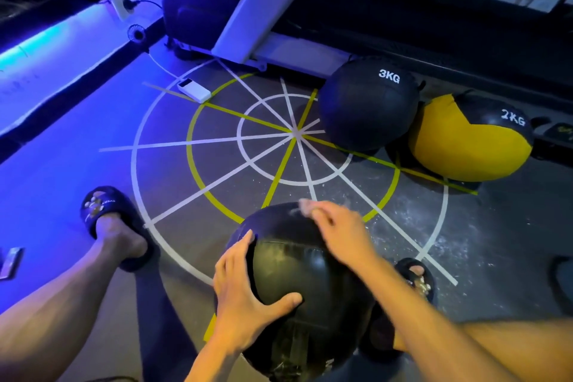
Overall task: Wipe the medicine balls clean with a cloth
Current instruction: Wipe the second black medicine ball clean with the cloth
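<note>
Black ball (297, 282) steadied by spread, flat left hand (245, 295); cloth (305, 206) pinched on top by blurred right hand (338, 232).

Your floor (465, 226) carries a painted target (296, 133); on its far-right edge sit the 3KG ball (366, 108) and yellow 2KG ball (465, 146), a white power bank (194, 90) far-left.

Left grip (245, 285) splayed flat; right grip (338, 226) pinched, blurred.

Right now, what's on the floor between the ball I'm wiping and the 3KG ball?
In the head view, only bare floor with painted white and yellow target lines lies between the held black ball and the 3KG ball.
</note>
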{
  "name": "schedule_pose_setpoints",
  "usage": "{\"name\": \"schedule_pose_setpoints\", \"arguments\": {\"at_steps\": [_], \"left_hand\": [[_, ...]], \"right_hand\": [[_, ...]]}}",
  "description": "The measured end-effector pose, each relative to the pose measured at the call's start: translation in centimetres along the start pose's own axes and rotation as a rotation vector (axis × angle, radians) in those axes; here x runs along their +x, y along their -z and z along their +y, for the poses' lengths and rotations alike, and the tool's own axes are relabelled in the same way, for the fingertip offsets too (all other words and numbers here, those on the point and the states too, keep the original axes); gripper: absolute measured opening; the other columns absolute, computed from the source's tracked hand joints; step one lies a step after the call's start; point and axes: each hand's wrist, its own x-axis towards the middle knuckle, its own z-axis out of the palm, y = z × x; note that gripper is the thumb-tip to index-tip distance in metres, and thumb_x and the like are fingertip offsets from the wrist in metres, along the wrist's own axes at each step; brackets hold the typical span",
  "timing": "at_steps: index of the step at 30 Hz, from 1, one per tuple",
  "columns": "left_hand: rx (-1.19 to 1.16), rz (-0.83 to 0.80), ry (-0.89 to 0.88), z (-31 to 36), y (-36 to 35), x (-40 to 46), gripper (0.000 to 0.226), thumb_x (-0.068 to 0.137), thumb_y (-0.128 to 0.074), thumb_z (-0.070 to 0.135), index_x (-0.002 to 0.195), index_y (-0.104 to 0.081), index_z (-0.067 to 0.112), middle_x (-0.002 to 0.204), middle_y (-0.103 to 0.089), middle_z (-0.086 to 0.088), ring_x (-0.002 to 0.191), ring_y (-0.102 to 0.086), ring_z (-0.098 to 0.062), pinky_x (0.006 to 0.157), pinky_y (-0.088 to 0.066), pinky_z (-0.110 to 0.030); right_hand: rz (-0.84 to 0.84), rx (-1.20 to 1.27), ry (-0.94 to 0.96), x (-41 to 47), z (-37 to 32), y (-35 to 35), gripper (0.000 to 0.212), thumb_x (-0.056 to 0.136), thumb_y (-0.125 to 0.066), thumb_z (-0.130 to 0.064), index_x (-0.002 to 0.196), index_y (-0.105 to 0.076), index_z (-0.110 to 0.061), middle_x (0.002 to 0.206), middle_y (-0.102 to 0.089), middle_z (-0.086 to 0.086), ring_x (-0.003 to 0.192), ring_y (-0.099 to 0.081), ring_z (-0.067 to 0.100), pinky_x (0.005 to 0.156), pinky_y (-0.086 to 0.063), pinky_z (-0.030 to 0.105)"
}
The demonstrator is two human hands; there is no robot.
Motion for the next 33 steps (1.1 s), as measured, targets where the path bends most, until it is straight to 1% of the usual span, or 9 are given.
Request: {"name": "schedule_pose_setpoints", "arguments": {"at_steps": [3, 8, 11, 14, 19, 22, 26, 30, 33], "left_hand": [[0.007, 0.0, -0.008, 0.5, -0.5, 0.1, 0.125, 0.049, -0.081, 0.081, 0.155, -0.024, 0.045, 0.152, -0.025, 0.036, 0.144, -0.024, -0.003, 0.118, -0.028, -0.043], [0.014, 0.006, -0.001, 0.6, -0.4, 0.2, 0.124, 0.049, -0.082, 0.079, 0.153, -0.021, 0.051, 0.149, -0.024, 0.039, 0.143, -0.024, -0.001, 0.118, -0.028, -0.041], [0.011, -0.002, -0.003, 0.4, -0.3, 0.2, 0.123, 0.048, -0.08, 0.082, 0.151, -0.017, 0.056, 0.15, -0.021, 0.039, 0.144, -0.02, 0.001, 0.12, -0.026, -0.04], [0.012, 0.002, -0.016, 0.7, -0.4, 0.4, 0.122, 0.049, -0.08, 0.082, 0.15, -0.017, 0.056, 0.15, -0.02, 0.04, 0.144, -0.019, 0.001, 0.119, -0.024, -0.039], [0.005, 0.01, -0.01, 0.1, -0.1, 0.4, 0.122, 0.047, -0.078, 0.085, 0.149, -0.018, 0.057, 0.151, -0.02, 0.04, 0.145, -0.021, -0.001, 0.117, -0.022, -0.034], [-0.001, -0.011, -0.025, -0.1, 0.0, -0.2, 0.124, 0.048, -0.079, 0.086, 0.152, -0.021, 0.051, 0.153, -0.023, 0.036, 0.146, -0.019, 0.0, 0.116, -0.022, -0.033], [0.033, -0.036, -0.089, 1.3, -1.0, -0.4, 0.12, 0.05, -0.077, 0.087, 0.152, -0.024, 0.05, 0.152, -0.026, 0.032, 0.147, -0.022, -0.006, 0.117, -0.022, -0.033], [0.041, -0.04, -0.09, 1.4, -1.2, -0.3, 0.12, 0.049, -0.077, 0.085, 0.152, -0.026, 0.049, 0.151, -0.028, 0.031, 0.146, -0.024, -0.007, 0.119, -0.025, -0.038], [0.027, -0.023, -0.064, 0.6, -0.8, 0.1, 0.122, 0.048, -0.075, 0.089, 0.152, -0.024, 0.051, 0.151, -0.028, 0.032, 0.146, -0.024, -0.004, 0.118, -0.027, -0.039]], "right_hand": [[0.013, 0.011, -0.211, 0.9, 1.2, 1.3, 0.029, 0.103, -0.047, -0.053, 0.099, -0.073, -0.04, 0.101, -0.075, -0.015, 0.102, -0.069, 0.018, 0.091, -0.055, 0.039], [-0.261, 0.011, 0.263, 0.0, -5.5, -3.6, 0.028, 0.106, -0.047, -0.033, 0.105, -0.073, -0.021, 0.112, -0.073, -0.008, 0.11, -0.062, 0.016, 0.105, -0.044, 0.041], [-0.241, -0.07, 0.097, 3.2, -2.5, -1.6, 0.036, 0.107, -0.043, -0.044, 0.103, -0.075, -0.029, 0.117, -0.074, -0.013, 0.115, -0.064, 0.019, 0.115, -0.038, 0.046], [-0.15, -0.078, -0.16, 4.8, 0.8, 0.6, 0.039, 0.107, -0.046, -0.047, 0.088, -0.072, -0.024, 0.099, -0.076, -0.004, 0.1, -0.068, 0.022, 0.098, -0.049, 0.037], [-0.164, -0.079, 0.109, 0.1, -1.4, -1.1, 0.03, 0.104, -0.04, -0.054, 0.114, -0.065, -0.041, 0.116, -0.074, -0.004, 0.097, -0.068, 0.022, 0.091, -0.053, 0.044], [-0.237, -0.06, 0.206, -2.5, -0.7, 0.8, 0.027, 0.099, -0.043, -0.055, 0.121, -0.059, -0.054, 0.12, -0.072, -0.014, 0.104, -0.066, 0.013, 0.091, -0.051, 0.037], [-0.148, 0.008, 0.084, -0.8, 2.5, 2.0, 0.017, 0.103, -0.056, -0.038, 0.106, -0.072, -0.043, 0.117, -0.072, -0.022, 0.102, -0.066, -0.001, 0.09, -0.049, 0.024], [-0.056, 0.017, -0.084, 2.3, 2.1, 1.2, 0.021, 0.102, -0.056, -0.036, 0.101, -0.078, -0.035, 0.11, -0.073, -0.026, 0.108, -0.065, 0.0, 0.097, -0.048, 0.025], [-0.146, 0.027, 0.069, 0.5, -1.1, 0.2, 0.021, 0.102, -0.058, -0.026, 0.098, -0.078, -0.031, 0.088, -0.057, -0.055, 0.098, -0.058, -0.021, 0.088, -0.035, -0.002]]}}
